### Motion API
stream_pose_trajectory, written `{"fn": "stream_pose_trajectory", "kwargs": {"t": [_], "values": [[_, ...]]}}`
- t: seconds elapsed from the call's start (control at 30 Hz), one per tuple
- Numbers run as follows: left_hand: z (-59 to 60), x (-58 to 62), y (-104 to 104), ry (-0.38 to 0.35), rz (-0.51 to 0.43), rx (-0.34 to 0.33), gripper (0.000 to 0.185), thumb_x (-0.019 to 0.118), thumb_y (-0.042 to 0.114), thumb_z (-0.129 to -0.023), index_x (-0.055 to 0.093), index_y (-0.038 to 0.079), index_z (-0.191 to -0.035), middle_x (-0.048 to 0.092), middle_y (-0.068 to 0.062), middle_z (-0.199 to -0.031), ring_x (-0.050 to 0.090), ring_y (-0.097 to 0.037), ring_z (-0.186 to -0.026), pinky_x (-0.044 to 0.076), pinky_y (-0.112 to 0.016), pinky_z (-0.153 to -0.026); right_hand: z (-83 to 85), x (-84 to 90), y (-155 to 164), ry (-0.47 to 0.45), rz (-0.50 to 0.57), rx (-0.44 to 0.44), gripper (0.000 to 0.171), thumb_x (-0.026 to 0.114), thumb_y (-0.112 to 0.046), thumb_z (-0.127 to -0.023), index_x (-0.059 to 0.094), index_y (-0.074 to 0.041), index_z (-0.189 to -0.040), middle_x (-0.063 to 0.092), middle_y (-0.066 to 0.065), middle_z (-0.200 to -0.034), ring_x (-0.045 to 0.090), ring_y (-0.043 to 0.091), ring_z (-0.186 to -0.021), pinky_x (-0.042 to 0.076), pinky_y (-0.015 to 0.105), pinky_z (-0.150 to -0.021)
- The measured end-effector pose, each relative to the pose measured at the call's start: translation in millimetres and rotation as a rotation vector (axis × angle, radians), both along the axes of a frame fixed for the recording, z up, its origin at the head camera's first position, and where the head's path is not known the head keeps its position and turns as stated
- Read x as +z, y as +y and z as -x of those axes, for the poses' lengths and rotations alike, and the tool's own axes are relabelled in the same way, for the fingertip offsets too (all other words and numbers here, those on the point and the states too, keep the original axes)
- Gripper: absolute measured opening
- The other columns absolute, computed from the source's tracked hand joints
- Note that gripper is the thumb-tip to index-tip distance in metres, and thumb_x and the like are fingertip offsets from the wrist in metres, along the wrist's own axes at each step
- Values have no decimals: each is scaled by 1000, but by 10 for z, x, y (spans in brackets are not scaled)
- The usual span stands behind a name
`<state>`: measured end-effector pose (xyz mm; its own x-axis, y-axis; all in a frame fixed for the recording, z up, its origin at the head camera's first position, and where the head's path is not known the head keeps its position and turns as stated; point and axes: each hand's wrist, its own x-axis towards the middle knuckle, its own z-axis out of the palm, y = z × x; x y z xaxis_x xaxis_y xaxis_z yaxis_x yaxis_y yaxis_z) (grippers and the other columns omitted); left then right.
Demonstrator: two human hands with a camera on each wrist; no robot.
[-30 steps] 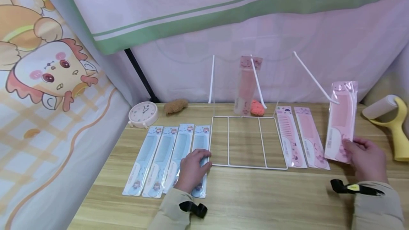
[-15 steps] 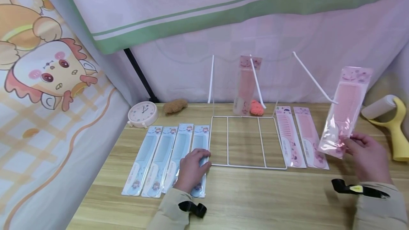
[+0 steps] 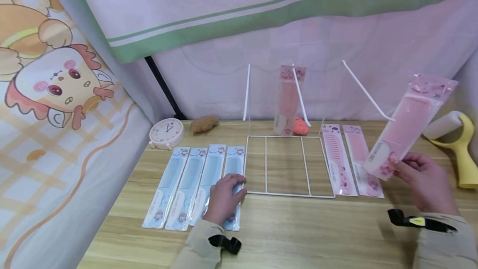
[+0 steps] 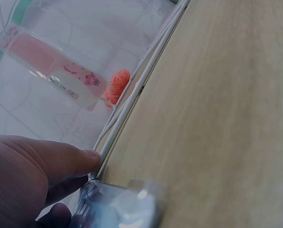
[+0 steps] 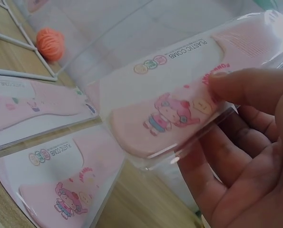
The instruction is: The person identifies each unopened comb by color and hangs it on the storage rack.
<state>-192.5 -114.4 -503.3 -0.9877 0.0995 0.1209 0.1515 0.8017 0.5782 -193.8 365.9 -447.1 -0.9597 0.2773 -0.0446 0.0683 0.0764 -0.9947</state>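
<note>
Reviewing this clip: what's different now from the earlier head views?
The pink comb packet in the right hand has risen and tilted, its top now leaning right. The grip was kept; nothing was let go. Unchanged: the left hand at the white wire rack, the blue packets.

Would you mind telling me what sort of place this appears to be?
It looks like a desk corner at home, perhaps in a bedroom, though I can't be certain: a cartoon-print cloth hangs at the left, a pale curtain hangs behind, and a small clock stands on the wooden table.
</note>
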Motion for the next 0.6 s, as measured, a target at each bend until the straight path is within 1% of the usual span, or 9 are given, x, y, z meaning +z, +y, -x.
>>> {"fn": "stream_pose_trajectory", "kwargs": {"t": [0.03,0.17,0.3,0.37,0.43,0.5,0.57,0.6], "values": [[-1,3,-1,-1,-1,0,25,76,27,-89,74,21,-114,66,6,-123,61,-23,-116,40,-44,-85,-3,0,-5,13,22,6,28,74,-20,-92,58,-8,-112,69,-11,-92,66,3,-80,56,19,-67],[-2,8,-2,4,-2,-3,25,76,26,-89,74,21,-114,66,7,-123,61,-23,-115,40,-43,-84,-8,5,-16,38,57,25,27,74,-17,-92,60,-8,-113,69,-8,-93,66,4,-81,56,20,-68],[-2,3,-1,9,0,-3,25,76,27,-89,74,22,-113,66,7,-123,62,-22,-115,39,-42,-83,-21,16,-22,87,129,44,25,74,-13,-91,65,-14,-115,71,-8,-96,68,4,-81,56,20,-67],[-2,0,-1,12,0,-4,25,76,26,-89,74,22,-113,66,7,-123,62,-23,-115,39,-42,-83,-35,23,-26,118,168,49,24,74,-10,-91,69,-17,-113,72,-8,-95,69,4,-81,56,20,-67],[-2,-1,1,12,1,-4,25,76,26,-89,74,21,-113,66,7,-123,62,-23,-115,39,-42,-83,-45,28,-34,156,206,55,24,73,-6,-91,72,-17,-112,74,-6,-95,70,5,-81,57,20,-68],[-3,3,1,10,2,-2,25,76,26,-89,74,21,-113,66,7,-123,62,-23,-115,40,-42,-83,-56,43,-43,180,202,55,24,73,-4,-90,74,-16,-111,75,-6,-94,71,5,-81,56,19,-69],[-5,8,2,5,4,0,25,76,26,-89,74,21,-113,66,7,-123,62,-23,-115,40,-43,-84,-69,72,-45,187,137,44,23,73,-4,-90,75,-16,-110,75,-8,-92,70,2,-80,54,16,-69],[-6,11,3,3,3,1,25,76,26,-89,74,21,-113,66,7,-123,62,-23,-115,40,-43,-84,-72,82,-50,207,133,43,23,73,-2,-90,75,-13,-110,75,-8,-92,70,2,-81,54,15,-70]]}}
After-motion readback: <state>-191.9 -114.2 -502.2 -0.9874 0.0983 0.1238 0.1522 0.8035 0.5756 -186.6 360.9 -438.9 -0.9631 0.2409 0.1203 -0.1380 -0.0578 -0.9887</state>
